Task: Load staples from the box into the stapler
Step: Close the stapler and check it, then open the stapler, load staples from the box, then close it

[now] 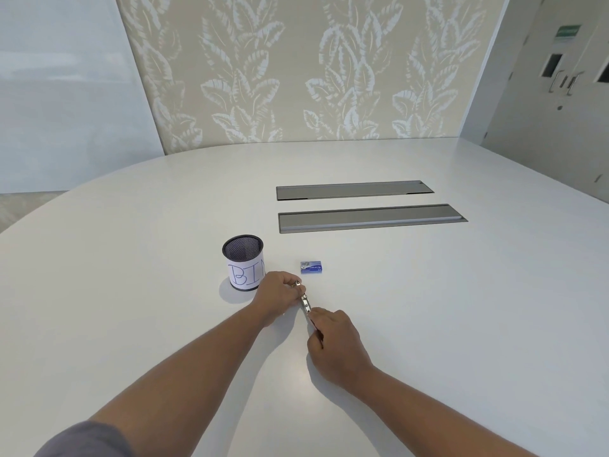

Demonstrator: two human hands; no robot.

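Observation:
A small metal stapler [305, 301] lies on the white table [428, 308] between my two hands, its shiny metal part showing. My left hand [275, 300] grips its far end, fingers curled around it. My right hand [333, 341] holds the near end, which is mostly hidden under the fingers. A little blue staple box [311, 267] sits on the table just beyond the hands, a short way right of the left hand, untouched.
A black mesh cup [243, 262] with a white paper label reading "BIN" stands just left of my left hand. Two long grey cable hatches [369, 217] are set into the table farther back. A patterned wall stands behind the table.

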